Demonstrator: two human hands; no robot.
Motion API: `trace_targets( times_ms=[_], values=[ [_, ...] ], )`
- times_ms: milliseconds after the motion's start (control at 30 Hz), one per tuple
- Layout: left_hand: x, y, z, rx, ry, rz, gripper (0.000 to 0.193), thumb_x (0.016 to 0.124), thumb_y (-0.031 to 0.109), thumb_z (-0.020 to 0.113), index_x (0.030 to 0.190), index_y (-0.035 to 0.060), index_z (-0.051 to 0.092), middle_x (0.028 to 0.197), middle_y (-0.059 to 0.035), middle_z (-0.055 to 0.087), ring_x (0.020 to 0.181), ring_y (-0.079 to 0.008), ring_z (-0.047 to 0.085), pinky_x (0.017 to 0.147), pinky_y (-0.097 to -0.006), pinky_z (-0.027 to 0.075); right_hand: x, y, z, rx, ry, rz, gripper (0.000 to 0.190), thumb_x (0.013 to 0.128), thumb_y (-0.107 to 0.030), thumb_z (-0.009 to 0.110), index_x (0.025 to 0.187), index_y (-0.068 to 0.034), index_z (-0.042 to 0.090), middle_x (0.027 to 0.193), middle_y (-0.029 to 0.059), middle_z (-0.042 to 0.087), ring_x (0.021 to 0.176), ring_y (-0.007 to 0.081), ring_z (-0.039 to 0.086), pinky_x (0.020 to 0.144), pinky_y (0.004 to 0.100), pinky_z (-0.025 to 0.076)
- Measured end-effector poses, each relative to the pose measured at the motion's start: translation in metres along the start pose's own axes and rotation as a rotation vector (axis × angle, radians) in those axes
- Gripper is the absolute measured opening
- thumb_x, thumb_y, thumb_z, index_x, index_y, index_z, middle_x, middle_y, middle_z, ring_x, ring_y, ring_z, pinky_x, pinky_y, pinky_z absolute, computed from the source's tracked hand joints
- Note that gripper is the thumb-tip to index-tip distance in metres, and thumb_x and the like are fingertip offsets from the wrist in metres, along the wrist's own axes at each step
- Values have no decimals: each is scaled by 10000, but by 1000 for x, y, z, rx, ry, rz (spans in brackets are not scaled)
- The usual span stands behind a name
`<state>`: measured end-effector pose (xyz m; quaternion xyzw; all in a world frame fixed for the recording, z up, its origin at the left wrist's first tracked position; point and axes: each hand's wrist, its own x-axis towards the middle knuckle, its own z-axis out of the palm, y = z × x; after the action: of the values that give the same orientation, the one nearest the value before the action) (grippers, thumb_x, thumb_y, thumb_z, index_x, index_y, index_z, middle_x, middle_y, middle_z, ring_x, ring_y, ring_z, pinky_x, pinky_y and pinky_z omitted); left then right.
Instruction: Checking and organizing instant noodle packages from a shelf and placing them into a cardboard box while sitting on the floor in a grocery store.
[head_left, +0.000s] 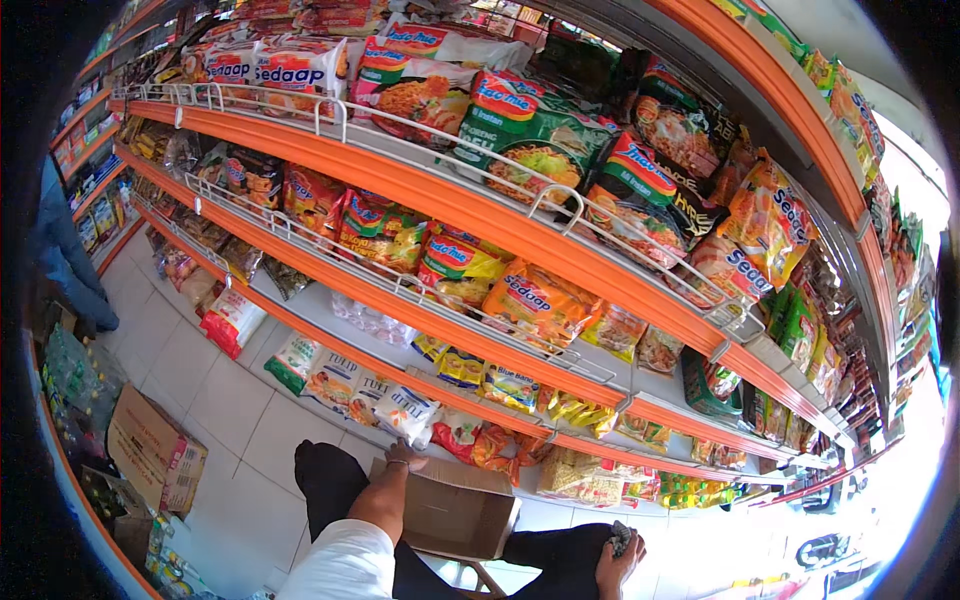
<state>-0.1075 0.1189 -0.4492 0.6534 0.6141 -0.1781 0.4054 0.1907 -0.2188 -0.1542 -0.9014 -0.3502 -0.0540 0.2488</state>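
An open cardboard box (457, 510) sits on the floor between the black-trousered knees, and little can be seen inside it. My left hand (406, 456) reaches past its far left edge, right by the lower end of a white Tulip flour bag (405, 414). The fingers are too small and partly hidden to tell if they grip the bag, the box rim or neither. By the right knee, my right hand (624, 564) is closed around a crumpled grey patterned cloth (619, 537). More white flour bags (335, 375) lie on the bottom shelf level.
Orange-edged shelves (390, 180) with wire rails hold packets of instant noodles (536, 135). Yellow Blue Band packets (510, 386) lie on a lower shelf. A closed carton (154, 450) and several bottles (82, 367) stand at left. A person's jeans-clad leg (71, 255) shows behind them.
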Motion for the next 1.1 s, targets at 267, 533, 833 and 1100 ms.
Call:
trace_targets(
  times_ms=[267,533,833,1100],
  values=[
    [12,0,10,76,-3,222,937,751,561,620,1448,44,266,1517,-119,213,1347,-319,329,1055,-536,342,4,-5,-1,4,-6,-28,548,676,-129,628,1185,33,504,1149,220,495,1090,403,426,951,504,354],
    [-6,24,11,125,29,133,983,744,568,641,1447,12,236,1521,-136,233,1384,-329,267,1085,-572,252,3,0,-1,31,-24,17,556,675,-106,629,1206,5,507,1170,229,487,1119,408,414,979,510,341],
    [-58,38,32,621,-16,503,746,814,486,594,1449,212,316,1528,-139,224,1417,-313,196,1109,-566,196,1,-25,9,116,-30,-63,509,707,-144,647,1184,-19,524,1162,206,508,1118,394,427,977,481,359],
    [4,-58,23,534,203,372,536,849,274,566,1363,204,430,1496,-90,308,1378,-311,297,1072,-555,283,0,-49,3,179,-49,-156,513,714,-194,654,1184,-31,529,1161,212,511,1116,407,433,979,487,373]
  ],
)
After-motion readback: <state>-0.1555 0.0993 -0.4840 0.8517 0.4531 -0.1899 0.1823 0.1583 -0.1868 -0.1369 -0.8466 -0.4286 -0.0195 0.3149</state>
